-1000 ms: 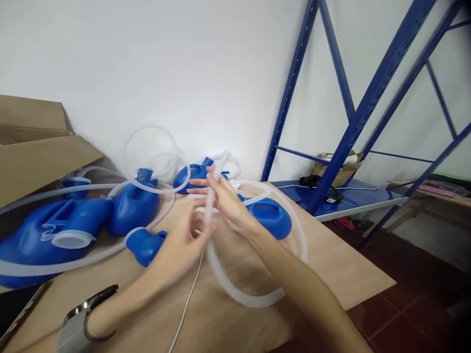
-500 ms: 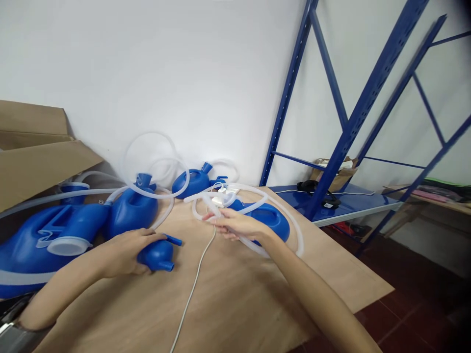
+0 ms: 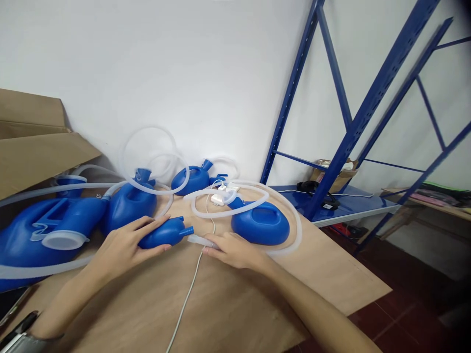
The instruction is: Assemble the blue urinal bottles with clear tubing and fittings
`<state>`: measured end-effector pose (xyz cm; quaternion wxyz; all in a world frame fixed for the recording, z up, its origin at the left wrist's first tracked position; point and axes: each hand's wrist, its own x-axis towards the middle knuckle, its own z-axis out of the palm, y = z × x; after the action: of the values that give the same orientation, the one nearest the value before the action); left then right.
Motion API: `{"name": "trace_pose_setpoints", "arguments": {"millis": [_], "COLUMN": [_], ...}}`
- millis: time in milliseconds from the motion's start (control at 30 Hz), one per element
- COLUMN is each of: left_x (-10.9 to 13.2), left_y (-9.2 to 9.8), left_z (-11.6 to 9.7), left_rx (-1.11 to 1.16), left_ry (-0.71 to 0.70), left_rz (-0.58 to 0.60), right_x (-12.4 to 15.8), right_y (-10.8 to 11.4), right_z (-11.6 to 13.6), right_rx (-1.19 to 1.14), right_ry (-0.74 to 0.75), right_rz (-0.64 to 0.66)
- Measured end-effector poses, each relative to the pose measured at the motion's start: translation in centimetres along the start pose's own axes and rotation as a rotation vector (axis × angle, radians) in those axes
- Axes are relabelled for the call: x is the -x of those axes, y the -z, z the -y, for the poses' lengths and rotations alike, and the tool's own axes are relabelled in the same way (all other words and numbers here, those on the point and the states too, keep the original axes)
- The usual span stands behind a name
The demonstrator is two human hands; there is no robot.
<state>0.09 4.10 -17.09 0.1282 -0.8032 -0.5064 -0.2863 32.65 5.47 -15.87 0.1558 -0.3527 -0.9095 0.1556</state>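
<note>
My left hand [image 3: 134,242] is wrapped round a small blue plastic bulb-shaped piece [image 3: 162,234] that has two narrow spouts pointing right. In my right hand [image 3: 230,250] is the end of a clear plastic tube [image 3: 198,239], pinched between thumb and fingers. The tube's open end lies close to the lower spout, with a slight gap between them. Just behind my right hand, a blue bottle with a handle [image 3: 263,224] rests on its side, ringed by coiled clear tubing [image 3: 298,220]. A thin white cable [image 3: 187,296] runs beneath the tube end.
Several more blue bottles [image 3: 127,208] with tubing stand to the left and back of the wooden table [image 3: 235,304]. An open cardboard box [image 3: 44,157] is at far left. A white power strip [image 3: 222,196] lies near the wall. Blue metal shelving [image 3: 331,166] rises at right.
My right hand has drawn the tube end down and toward the bulb piece. My left hand has turned the piece so its spouts face the tube, raising it slightly.
</note>
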Motion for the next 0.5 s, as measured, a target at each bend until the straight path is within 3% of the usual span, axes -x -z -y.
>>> {"name": "trace_pose_setpoints", "arguments": {"millis": [100, 233, 500], "left_x": [0.3, 0.6, 1.1], "left_y": [-0.1, -0.2, -0.8], "left_z": [-0.3, -0.1, -0.7], "left_rx": [-0.04, -0.077, -0.047], "left_ry": [-0.061, -0.034, -0.251], "left_rz": [-0.077, -0.135, -0.207], "right_x": [-0.2, -0.4, -0.2], "right_y": [-0.4, -0.2, -1.1], "right_z": [-0.3, -0.6, -1.8], "right_rx": [0.142, 0.289, 0.489], "right_ry": [-0.032, -0.086, -0.013], "right_rz": [-0.025, 0.001, -0.062]}}
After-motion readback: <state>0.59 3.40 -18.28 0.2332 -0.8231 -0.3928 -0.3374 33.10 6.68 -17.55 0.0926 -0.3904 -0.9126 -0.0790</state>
